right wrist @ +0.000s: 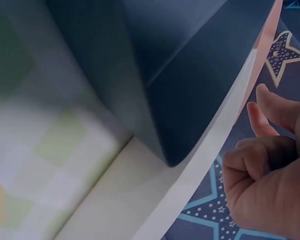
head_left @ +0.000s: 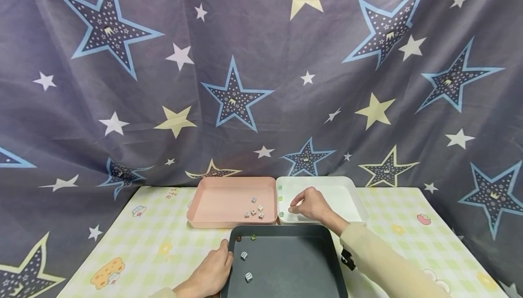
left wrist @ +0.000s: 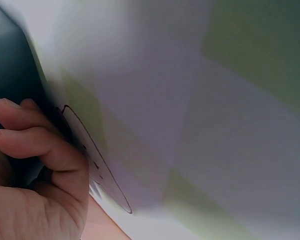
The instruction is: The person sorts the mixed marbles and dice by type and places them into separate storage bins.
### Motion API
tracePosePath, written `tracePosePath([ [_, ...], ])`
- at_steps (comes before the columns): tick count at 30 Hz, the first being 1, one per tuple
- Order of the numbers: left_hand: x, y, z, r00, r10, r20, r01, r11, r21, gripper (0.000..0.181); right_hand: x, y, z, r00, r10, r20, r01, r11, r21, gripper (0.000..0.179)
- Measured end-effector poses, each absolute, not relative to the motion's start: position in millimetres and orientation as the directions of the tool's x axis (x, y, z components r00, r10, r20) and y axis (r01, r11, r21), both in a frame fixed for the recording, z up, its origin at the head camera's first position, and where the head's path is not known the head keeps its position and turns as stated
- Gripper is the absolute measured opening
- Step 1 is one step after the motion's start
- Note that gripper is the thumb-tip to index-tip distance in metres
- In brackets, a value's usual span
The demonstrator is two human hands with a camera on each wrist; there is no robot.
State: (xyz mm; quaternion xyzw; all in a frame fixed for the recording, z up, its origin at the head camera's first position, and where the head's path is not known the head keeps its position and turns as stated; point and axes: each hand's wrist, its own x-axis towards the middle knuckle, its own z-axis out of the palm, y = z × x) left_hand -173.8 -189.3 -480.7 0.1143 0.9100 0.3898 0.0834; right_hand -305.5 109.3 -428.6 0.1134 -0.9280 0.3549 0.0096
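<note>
My left hand (head_left: 212,266) holds the left rim of the dark grey tray (head_left: 294,261), its fingers (left wrist: 35,142) bent at the tray's side in the left wrist view. Inside that tray lie two white dice, one die (head_left: 244,256) behind the other die (head_left: 249,277). A small green piece (head_left: 253,237) and a small brown piece (head_left: 239,238) lie near its back left corner. Above the left part of the white tray (head_left: 347,198) is my right hand (head_left: 312,205). Its thumb and index tips stand apart in the right wrist view, nothing visible between them. Several small green pieces (head_left: 281,214) line the tray's left side.
A pink tray (head_left: 220,200) with several dice (head_left: 253,212) adjoins the white tray on the left. All the trays stand on a green-checked tablecloth (head_left: 143,243). A dark curtain with stars (head_left: 245,153) hangs behind the table.
</note>
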Motion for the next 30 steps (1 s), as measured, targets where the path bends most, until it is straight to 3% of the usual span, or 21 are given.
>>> tracePosePath([
  [30,-172,-188,-481,-0.958,0.285,-0.039,0.166,0.656,0.736,0.020,-257,95,-422,-0.923,-0.367,0.112,-0.329,0.606,-0.725,0.006],
])
